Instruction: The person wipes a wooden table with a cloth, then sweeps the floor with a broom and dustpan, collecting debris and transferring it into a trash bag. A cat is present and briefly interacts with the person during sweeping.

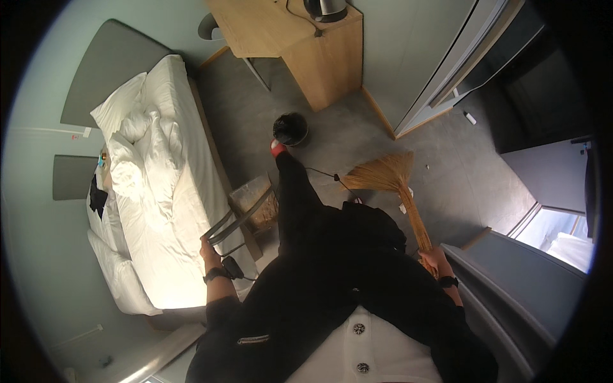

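My left hand (209, 251) is closed around the handle end of a metal-framed dustpan (256, 201), whose scuffed pan is beside the bed, left of my leg. My right hand (433, 258) grips the stalk of a straw broom (378, 172); its fanned bristles are over the grey floor, right of my legs. Small white scraps (403, 207) lie beside the broom's stalk. One foot in a red-and-white shoe (277, 147) is against a round bin with a black liner (290, 129).
A bed with rumpled white bedding (163, 191) runs along the left. A wooden desk (321, 72) with an electric kettle (326, 9) stands ahead. A small white bottle-like object (470, 118) lies on the floor at the right. A thin black cable (322, 172) crosses near my legs.
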Action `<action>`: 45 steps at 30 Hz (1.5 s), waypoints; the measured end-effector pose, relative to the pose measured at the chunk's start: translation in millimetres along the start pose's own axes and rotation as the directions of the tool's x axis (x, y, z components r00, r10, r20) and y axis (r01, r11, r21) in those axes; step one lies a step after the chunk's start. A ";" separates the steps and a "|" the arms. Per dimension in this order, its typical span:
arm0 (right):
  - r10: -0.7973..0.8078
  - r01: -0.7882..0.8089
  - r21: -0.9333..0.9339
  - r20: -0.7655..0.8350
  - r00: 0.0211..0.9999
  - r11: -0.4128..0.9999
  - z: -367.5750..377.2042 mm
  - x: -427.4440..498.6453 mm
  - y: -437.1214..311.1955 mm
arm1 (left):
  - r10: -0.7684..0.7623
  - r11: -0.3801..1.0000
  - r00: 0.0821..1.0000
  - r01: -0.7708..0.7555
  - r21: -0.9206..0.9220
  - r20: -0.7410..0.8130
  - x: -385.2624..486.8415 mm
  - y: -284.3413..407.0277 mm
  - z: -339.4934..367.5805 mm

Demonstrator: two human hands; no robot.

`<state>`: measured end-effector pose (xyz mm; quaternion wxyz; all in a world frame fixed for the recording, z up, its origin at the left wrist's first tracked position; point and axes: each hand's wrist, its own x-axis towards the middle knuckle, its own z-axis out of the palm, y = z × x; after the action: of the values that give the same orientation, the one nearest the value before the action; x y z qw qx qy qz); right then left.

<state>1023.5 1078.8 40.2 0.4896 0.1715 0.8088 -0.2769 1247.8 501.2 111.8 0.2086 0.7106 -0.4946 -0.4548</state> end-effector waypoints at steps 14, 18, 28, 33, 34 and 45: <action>0.014 -0.058 -0.213 -0.205 0.979 0.975 -27.5 60.9 20.3 | -0.076 0.996 0.997 0.078 0.052 -0.024 -3.8 -25.9 7.6; -0.036 -0.019 -0.253 -0.211 0.977 0.967 -25.2 53.6 15.6 | -0.131 0.977 0.991 0.131 0.167 -0.014 5.0 -16.9 17.9; -0.034 -0.039 0.431 0.161 0.986 0.902 -5.2 -14.5 -43.1 | -0.174 0.970 0.985 0.175 0.169 -0.018 -8.0 12.9 37.2; -0.032 -0.026 0.213 0.267 0.963 0.977 -19.1 -7.7 -89.1 | -0.189 0.980 0.981 0.186 0.074 0.033 -14.9 3.1 23.7; -0.084 0.038 0.163 0.287 0.954 0.986 -18.0 -2.1 -97.6 | -0.159 0.987 0.985 0.160 -0.007 0.063 -16.7 -3.1 17.4; -0.508 0.654 -0.554 0.417 0.754 0.515 69.0 73.5 -351.2 | -0.230 0.964 0.971 0.236 -0.124 0.059 -27.6 -65.0 1.2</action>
<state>845.1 760.1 48.0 0.4738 -0.3278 0.8070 -0.1300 1277.4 553.5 74.8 0.1886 0.7386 -0.3815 -0.5229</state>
